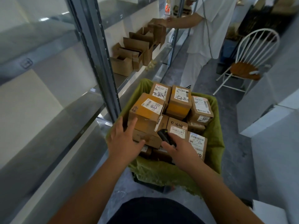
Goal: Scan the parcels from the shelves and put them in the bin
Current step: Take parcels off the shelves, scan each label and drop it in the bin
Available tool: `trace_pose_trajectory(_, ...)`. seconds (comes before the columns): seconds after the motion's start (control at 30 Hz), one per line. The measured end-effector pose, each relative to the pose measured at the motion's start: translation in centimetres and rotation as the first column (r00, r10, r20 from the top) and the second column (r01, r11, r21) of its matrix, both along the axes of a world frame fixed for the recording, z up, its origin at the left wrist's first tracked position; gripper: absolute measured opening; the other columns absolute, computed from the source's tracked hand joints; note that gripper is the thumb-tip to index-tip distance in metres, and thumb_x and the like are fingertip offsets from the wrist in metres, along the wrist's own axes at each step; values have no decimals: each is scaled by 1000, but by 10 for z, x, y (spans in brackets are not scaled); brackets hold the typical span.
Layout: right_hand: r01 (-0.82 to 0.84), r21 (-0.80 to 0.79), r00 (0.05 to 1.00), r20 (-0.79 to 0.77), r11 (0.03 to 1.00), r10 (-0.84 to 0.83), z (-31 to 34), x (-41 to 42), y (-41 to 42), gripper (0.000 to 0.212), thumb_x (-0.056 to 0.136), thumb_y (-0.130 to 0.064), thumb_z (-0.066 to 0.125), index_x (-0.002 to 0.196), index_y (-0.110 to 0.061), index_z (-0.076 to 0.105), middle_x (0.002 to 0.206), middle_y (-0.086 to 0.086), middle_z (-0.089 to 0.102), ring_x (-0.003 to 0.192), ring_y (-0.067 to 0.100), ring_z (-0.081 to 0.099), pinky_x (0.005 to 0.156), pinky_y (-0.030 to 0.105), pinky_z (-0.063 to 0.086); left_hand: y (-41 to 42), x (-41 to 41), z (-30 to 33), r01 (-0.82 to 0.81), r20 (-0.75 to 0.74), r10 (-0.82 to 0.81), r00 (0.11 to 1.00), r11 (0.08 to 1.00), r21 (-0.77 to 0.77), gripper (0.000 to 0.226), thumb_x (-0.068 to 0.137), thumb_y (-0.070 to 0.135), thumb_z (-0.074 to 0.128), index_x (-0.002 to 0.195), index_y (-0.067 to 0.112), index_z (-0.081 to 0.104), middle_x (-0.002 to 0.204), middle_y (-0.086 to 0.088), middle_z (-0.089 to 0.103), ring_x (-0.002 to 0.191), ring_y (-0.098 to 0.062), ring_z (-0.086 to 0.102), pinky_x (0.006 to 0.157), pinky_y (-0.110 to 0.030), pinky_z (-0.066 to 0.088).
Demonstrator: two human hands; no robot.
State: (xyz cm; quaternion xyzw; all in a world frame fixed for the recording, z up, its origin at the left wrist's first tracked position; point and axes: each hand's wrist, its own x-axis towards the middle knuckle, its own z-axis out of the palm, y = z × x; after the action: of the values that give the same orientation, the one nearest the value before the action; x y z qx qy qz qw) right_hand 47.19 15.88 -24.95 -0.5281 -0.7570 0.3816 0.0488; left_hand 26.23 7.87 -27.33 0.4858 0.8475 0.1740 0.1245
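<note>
A bin (215, 143) lined with green cloth stands on the floor in front of me, packed with several labelled cardboard parcels. My left hand (123, 141) hovers with spread fingers at the near left side of a tall parcel (147, 113) with yellow tape and a white label; fingertips touch or nearly touch it. My right hand (179, 151) grips a black handheld scanner (164, 136), its head pointing up toward that parcel. Other parcels (178, 101) lie behind and right.
Grey metal shelving (100, 50) runs along the left; its near bays look bare, and several open brown boxes (137, 50) stand farther along. A person in white (207, 34) reaches onto that shelf. A white chair (247, 62) stands at the right.
</note>
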Motion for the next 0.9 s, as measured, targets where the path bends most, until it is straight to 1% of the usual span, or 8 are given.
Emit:
trace_pose_trajectory(0.13,-52,-27,999,6,998,52,-4,-18,-25,66,101,-60,52,159,-33,36,140,0,60,111,17,62,91,39,56,-33,-15,0,-2,-54,1,999,1000,-13,90,88,71,62,160,49,11,173,-5,1,158,-37,8,122,-65,25)
trace_pose_trajectory(0.23,-82,-13,996,30,997,82,-8,-29,-47,67,98,-65,52,157,-39,35,131,0,62,102,16,63,85,39,57,-61,-27,-1,-25,-71,22,997,999,-41,89,89,70,61,161,46,15,174,-6,1,159,-37,5,123,-65,22)
trace_pose_trajectory(0.33,-148,39,982,127,988,142,-12,-41,-71,67,99,-65,51,158,-38,33,115,-4,56,92,16,61,78,36,56,-92,-40,-4,-49,-75,45,996,997,-54,87,90,69,59,161,48,14,174,-6,3,159,-37,5,123,-65,20)
trace_pose_trajectory(0.43,-207,49,967,158,977,197,-16,-57,-91,69,100,-63,49,161,-38,26,118,1,58,89,18,62,71,35,55,-125,-53,-8,-93,-71,88,994,992,-82,81,93,69,53,161,48,14,174,-6,4,159,-36,5,124,-63,18)
trace_pose_trajectory(0.53,-267,49,952,168,962,256,-16,-79,-110,69,100,-64,48,161,-39,25,135,7,53,105,24,62,88,42,57,-162,-66,-12,-166,-86,157,984,980,-112,81,94,70,52,162,44,16,172,-6,9,159,-34,6,125,-60,18)
trace_pose_trajectory(0.6,-315,48,937,174,948,303,-15,-91,-122,69,101,-63,47,161,-38,25,142,9,48,113,27,59,94,43,54,-187,-75,-15,-235,-95,224,970,963,-131,83,93,70,53,162,41,18,172,-7,13,159,-34,8,125,-58,19)
trace_pose_trajectory(0.77,-447,73,888,150,891,434,-14,-122,-154,66,101,-60,50,159,-35,31,136,11,51,112,28,59,97,42,52,-250,-88,-14,-399,-105,387,916,905,-150,87,89,72,55,163,41,20,171,-5,19,158,-34,13,124,-59,21)
trace_pose_trajectory(0.9,-590,112,802,191,799,566,-22,-147,-173,63,99,-63,50,155,-38,36,124,10,56,104,27,61,94,41,54,-294,-78,-7,-547,-101,538,837,821,-164,89,91,70,54,164,41,13,172,-6,15,159,-34,8,126,-58,17)
